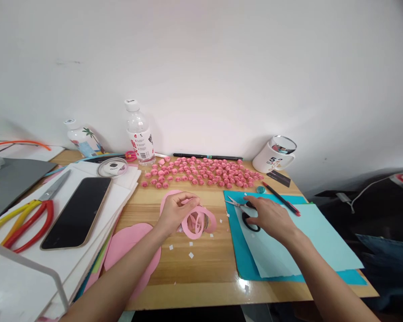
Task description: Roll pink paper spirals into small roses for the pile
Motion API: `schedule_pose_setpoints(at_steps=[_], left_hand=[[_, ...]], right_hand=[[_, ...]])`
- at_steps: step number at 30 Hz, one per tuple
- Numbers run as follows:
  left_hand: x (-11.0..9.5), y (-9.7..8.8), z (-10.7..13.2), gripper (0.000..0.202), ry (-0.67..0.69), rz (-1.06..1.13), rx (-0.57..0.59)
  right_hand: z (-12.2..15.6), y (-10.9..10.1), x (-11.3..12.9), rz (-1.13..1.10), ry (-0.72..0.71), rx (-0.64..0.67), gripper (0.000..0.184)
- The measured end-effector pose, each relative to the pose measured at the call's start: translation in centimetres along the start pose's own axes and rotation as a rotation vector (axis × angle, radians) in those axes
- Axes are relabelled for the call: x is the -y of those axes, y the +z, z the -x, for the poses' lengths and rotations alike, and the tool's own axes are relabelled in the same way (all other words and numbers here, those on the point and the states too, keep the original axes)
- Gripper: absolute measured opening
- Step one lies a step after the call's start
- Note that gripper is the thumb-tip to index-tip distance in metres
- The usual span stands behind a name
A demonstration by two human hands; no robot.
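My left hand (177, 211) pinches a pink paper spiral strip (199, 222) that curls loosely over the wooden table (201, 268). My right hand (271, 216) lies over small black-handled scissors (243, 210) on the blue paper sheets (298, 250), fingers curled around the handles. The scissor blades point left. Behind both hands lie several small pink paper roses (204, 172) spread in rows. A pink paper piece (130, 250) sits under my left forearm.
A phone (77, 212) rests on white sheets at the left, beside red-handled scissors (33, 214). Two plastic bottles (139, 132), a tape roll (113, 167), a white mug (274, 155), a red pen (282, 199) and a black pen (208, 157) stand toward the wall.
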State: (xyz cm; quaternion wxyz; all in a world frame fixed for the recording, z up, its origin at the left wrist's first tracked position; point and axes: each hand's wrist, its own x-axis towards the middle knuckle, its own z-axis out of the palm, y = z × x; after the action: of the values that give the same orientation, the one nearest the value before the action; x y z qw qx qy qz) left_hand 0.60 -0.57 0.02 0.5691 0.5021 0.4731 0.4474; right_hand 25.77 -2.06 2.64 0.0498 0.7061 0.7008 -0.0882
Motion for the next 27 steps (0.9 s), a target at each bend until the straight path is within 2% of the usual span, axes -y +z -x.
schedule_pose_setpoints(at_steps=[2,3,5,6,8,10,12,17,27], left_hand=[[0.1,0.0,-0.1,0.019,-0.054,0.062,0.009],[0.1,0.0,-0.1,0.020,-0.070,0.079,0.017],[0.1,0.1,0.0,0.021,-0.079,0.082,0.042],[0.1,0.1,0.0,0.022,-0.081,0.075,0.055],[-0.1,0.2,0.1,0.022,-0.084,0.067,0.066],[-0.2,0.2,0.1,0.021,-0.094,0.083,0.053],[-0.3,0.1,0.0,0.021,-0.101,0.114,0.031],[-0.2,0.0,-0.3,0.022,-0.086,0.104,0.001],[-0.2,0.0,-0.1,0.018,-0.050,-0.044,0.014]], right_hand=[[-0.2,-0.6,0.9,-0.008,0.009,-0.047,0.036],[-0.3,-0.8,1.6,-0.080,0.000,-0.089,0.026],[-0.7,-0.9,3.4,-0.440,-0.074,-0.149,0.015],[-0.9,-0.7,4.4,-0.691,-0.151,-0.117,0.015],[-1.4,0.1,6.4,-1.121,-0.276,0.027,0.018],[-1.9,1.2,8.0,-1.405,-0.316,0.173,0.024],[-2.4,2.2,8.8,-1.573,-0.310,0.243,0.027],[-2.8,3.7,8.8,-1.727,-0.310,0.307,0.027],[-2.1,4.0,10.0,-1.828,-0.118,0.209,0.019]])
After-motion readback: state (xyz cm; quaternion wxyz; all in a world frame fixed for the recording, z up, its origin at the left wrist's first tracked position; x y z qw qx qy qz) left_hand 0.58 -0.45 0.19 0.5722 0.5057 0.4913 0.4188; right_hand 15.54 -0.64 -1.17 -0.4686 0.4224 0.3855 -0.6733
